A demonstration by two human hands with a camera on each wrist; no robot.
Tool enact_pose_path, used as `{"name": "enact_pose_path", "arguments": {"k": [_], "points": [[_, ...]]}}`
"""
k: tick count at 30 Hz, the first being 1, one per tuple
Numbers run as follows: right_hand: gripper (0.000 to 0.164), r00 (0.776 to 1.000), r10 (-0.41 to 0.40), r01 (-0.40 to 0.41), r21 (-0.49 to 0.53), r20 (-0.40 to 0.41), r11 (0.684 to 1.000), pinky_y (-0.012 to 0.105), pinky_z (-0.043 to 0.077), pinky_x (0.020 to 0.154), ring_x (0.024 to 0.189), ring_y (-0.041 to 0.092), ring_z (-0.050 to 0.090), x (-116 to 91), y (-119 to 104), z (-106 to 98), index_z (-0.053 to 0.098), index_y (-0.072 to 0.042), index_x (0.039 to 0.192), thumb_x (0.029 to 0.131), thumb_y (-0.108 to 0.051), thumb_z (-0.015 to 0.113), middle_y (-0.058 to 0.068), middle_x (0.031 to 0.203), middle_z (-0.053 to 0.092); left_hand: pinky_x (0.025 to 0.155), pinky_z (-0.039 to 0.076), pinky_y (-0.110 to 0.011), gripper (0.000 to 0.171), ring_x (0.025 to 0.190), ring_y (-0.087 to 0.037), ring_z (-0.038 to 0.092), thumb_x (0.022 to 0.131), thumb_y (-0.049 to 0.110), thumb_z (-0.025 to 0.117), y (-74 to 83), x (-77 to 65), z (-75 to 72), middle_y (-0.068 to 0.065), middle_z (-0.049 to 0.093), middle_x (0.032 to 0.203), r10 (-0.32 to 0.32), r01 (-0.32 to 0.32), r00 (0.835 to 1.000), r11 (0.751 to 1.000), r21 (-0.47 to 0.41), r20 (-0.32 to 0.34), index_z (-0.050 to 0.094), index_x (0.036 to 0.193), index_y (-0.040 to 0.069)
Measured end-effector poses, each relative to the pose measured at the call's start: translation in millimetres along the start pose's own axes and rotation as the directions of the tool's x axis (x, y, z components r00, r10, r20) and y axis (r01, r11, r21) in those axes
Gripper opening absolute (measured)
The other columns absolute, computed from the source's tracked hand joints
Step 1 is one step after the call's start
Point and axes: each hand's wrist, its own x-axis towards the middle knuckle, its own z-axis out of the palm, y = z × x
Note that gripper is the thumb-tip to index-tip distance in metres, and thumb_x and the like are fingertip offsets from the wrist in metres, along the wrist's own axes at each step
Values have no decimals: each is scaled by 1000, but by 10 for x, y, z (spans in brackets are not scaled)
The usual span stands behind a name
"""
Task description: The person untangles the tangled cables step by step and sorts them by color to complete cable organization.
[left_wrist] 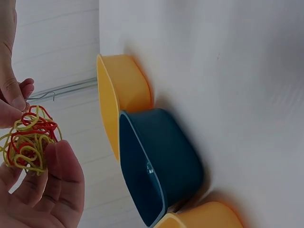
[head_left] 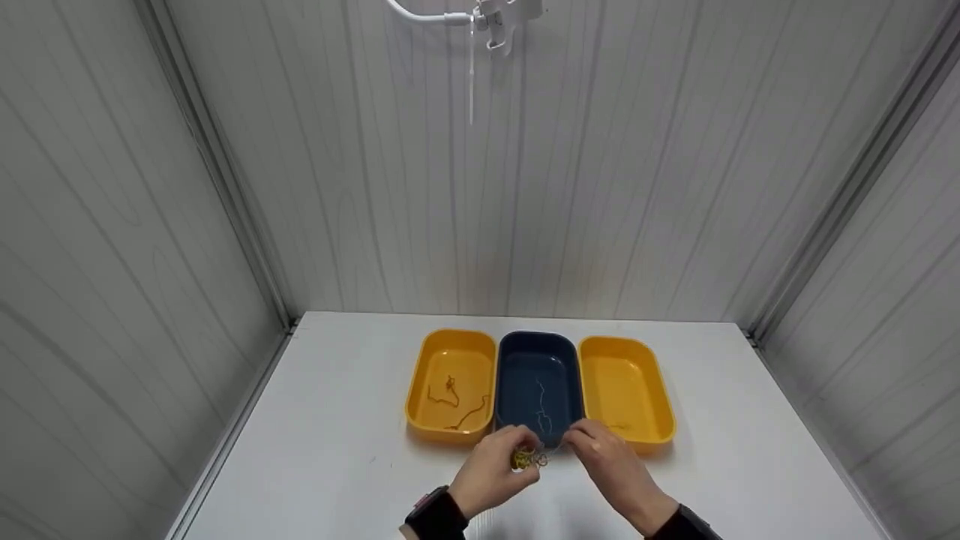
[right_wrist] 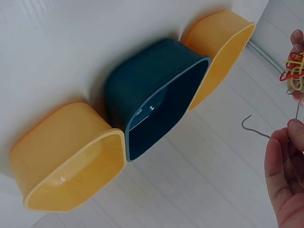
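A tangled clump of yellow and red strands [left_wrist: 31,137] is held in the curled fingers of my left hand [head_left: 495,465]. Beside it my right hand [head_left: 609,466] pinches a thin grey strand [right_wrist: 256,130] between thumb and fingers. One bent end of that strand sticks out past the fingertips, and another part runs toward the clump in the right wrist view. Whether it is still tangled in the clump I cannot tell. Both hands are just in front of the dark blue tray [head_left: 540,341], above the table.
Left of the blue tray, a yellow tray [head_left: 416,397] holds a few yellowish strands [head_left: 444,397]. Pale strands [head_left: 541,409] lie in the blue tray. A second yellow tray [head_left: 622,375] at right has a faint strand near its front. All stand on a white table [head_left: 330,450] before a panelled wall.
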Motion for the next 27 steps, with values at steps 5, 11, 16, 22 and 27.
{"name": "enact_pose_path", "arguments": {"k": [5, 11, 16, 22, 27], "points": [[18, 998, 27, -28, -9, -63, 1000, 22, 57, 71, 78, 7, 61, -3, 65, -3, 71, -14, 87, 78, -2, 80, -5, 85, 62, 73, 49, -20, 18, 83, 2, 54, 81, 19, 74, -32, -9, -1, 11, 64, 94, -20, 19, 999, 1000, 7, 37, 67, 98, 22], [17, 995, 74, -75, -10, -69, 997, 25, 58, 73, 79, 9, 64, -9, 117, -2, 71, -15, 87, 78, -3, 81, -4, 86, 65, 72, 50, -22, 18, 80, 1, 57, 82, 22, 75, -23, -12, -18, 11, 67, 93, -56, 60, 990, 998, -27, 127, 67, 99, 22], [19, 989, 107, -109, -6, -98, 994, 26, 57, 73, 78, 9, 63, -11, 185, 30, 70, -15, 84, 77, -1, 81, -6, 84, 65, 70, 49, -22, 21, 77, -1, 56, 82, 24, 73, -15, -23, -38, 9, 68, 93, -86, 90, 988, 996, -27, 130, 65, 101, 21], [21, 977, 147, -145, 26, -154, 989, 27, 57, 70, 75, 11, 63, -5, 255, 59, 68, -12, 79, 73, 3, 82, -6, 80, 65, 68, 45, -22, 20, 75, -3, 52, 82, 25, 72, -41, -26, -25, 9, 65, 90, -95, 93, 994, 995, 29, 63, 64, 99, 19], [18, 974, 176, -177, 4, -141, 984, 27, 58, 72, 76, 12, 65, -4, 295, 75, 69, -12, 79, 74, 0, 82, -4, 80, 66, 67, 45, -23, 18, 75, -3, 52, 82, 25, 72, -36, -24, -38, 9, 65, 88, -93, 90, 994, 995, 50, 60, 64, 97, 20]]}}
